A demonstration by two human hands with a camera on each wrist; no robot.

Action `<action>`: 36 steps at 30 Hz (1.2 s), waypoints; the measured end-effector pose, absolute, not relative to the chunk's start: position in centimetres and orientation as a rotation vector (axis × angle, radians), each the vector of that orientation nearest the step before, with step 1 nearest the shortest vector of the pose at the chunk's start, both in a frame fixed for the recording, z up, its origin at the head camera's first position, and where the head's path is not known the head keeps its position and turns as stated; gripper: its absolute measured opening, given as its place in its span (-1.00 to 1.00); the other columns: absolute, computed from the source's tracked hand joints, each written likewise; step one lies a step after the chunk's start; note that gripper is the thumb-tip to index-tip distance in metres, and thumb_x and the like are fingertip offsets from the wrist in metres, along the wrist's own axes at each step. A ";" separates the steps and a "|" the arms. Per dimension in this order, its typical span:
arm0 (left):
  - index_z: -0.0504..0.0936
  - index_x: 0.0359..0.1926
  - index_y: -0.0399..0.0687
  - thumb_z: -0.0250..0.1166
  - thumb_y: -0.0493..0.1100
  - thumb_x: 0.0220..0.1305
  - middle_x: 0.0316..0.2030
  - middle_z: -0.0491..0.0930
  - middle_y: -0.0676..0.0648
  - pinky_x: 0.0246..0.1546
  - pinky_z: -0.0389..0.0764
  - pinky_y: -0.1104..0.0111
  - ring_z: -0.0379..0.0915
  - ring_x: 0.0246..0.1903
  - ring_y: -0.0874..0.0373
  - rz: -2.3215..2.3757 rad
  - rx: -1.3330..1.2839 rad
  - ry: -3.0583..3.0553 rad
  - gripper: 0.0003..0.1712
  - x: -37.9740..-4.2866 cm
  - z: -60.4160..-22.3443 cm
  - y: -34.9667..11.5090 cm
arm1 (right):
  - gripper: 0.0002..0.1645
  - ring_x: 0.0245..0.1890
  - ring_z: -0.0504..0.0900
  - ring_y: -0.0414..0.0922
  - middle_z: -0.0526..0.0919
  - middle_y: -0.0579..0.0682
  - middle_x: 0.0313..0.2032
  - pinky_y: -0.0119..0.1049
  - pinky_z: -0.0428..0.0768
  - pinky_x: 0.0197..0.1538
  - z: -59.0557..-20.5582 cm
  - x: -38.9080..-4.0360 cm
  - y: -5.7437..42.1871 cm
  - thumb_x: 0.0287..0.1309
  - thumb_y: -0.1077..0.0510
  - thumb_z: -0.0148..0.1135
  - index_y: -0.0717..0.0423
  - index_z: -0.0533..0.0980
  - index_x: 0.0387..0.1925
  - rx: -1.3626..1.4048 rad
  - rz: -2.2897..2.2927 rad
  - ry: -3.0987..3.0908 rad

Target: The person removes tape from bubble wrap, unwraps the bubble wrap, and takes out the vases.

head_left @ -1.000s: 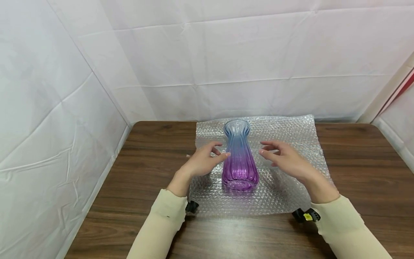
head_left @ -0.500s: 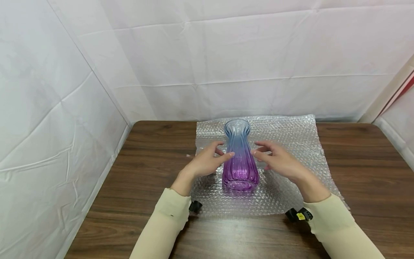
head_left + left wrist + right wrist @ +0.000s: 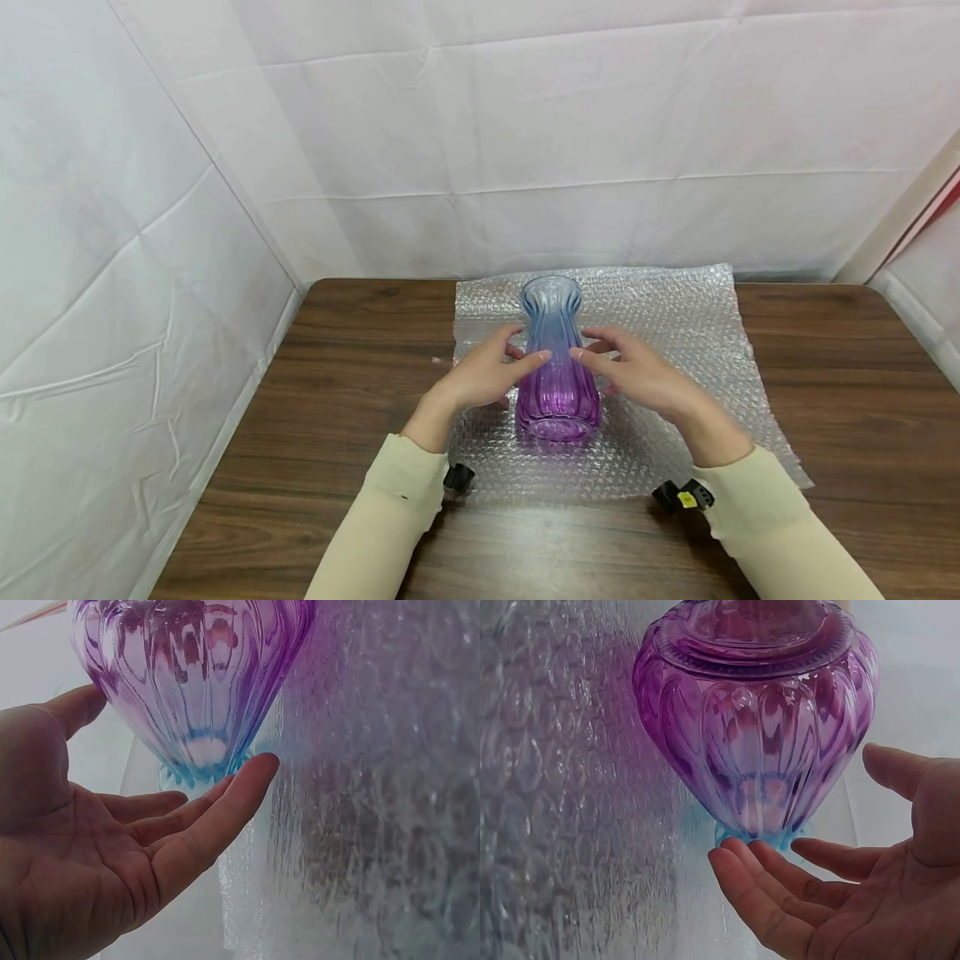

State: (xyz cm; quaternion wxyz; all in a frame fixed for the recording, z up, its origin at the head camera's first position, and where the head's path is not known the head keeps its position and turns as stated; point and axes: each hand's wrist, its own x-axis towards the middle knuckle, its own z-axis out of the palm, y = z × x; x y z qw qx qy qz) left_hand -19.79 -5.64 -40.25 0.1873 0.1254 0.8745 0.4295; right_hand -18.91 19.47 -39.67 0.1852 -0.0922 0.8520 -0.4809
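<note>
A ribbed glass vase (image 3: 557,375), blue at the mouth and fading to purple at the base, lies on its side on a sheet of bubble wrap (image 3: 660,450). Its mouth points away toward the back wall. On its left side is my left hand (image 3: 480,373), fingers loosely spread; in the left wrist view the thumb tip is right at the purple glass (image 3: 202,675). My right hand (image 3: 637,375) stands opposite, thumb tip overlapping the vase's edge in the head view. In the right wrist view its relaxed fingers (image 3: 780,892) extend beside the vase's narrow part.
The bubble wrap reaches the back edge of a dark wooden table (image 3: 337,400). White cloth (image 3: 555,150) hangs behind the table and along the left side. A black wrist strap with a yellow tag (image 3: 684,497) is at the right sleeve, another black piece (image 3: 459,477) at the left.
Both hands have moved inward toward the vase, the right hand farther leftward than the left has moved right. The vase and bubble wrap stay in place.
</note>
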 end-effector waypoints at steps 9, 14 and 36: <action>-0.03 0.66 -0.02 0.20 0.32 0.46 0.35 0.46 -0.32 -0.26 0.80 0.06 0.71 -0.03 -0.13 1.339 0.328 2.327 0.01 -19.9 -40.6 -5.4 | -0.04 0.23 0.58 0.22 0.38 0.33 0.41 0.02 0.73 0.09 -39.9 -19.0 19.4 0.46 -0.27 0.17 0.10 0.09 0.62 -0.271 -1.335 2.406; 0.02 0.65 -0.02 0.21 0.25 0.48 0.30 0.51 -0.35 -0.30 0.80 0.04 0.72 -0.04 -0.14 1.417 0.338 2.224 -0.04 -20.1 -40.9 -5.3 | -0.09 0.21 0.58 0.21 0.37 0.34 0.40 -0.05 0.74 0.05 -40.3 -19.1 19.3 0.48 -0.21 0.16 0.11 0.10 0.61 -0.274 -1.362 2.378; -0.06 0.67 0.06 0.12 0.31 0.51 0.39 0.41 -0.35 -0.32 0.80 0.00 0.68 0.04 -0.22 1.482 0.306 2.034 -0.04 -20.7 -42.0 -5.6 | -0.10 0.13 0.66 0.19 0.34 0.42 0.41 -0.07 0.76 0.00 -40.9 -19.5 19.3 0.51 -0.13 0.15 0.17 0.05 0.62 -0.275 -1.441 2.304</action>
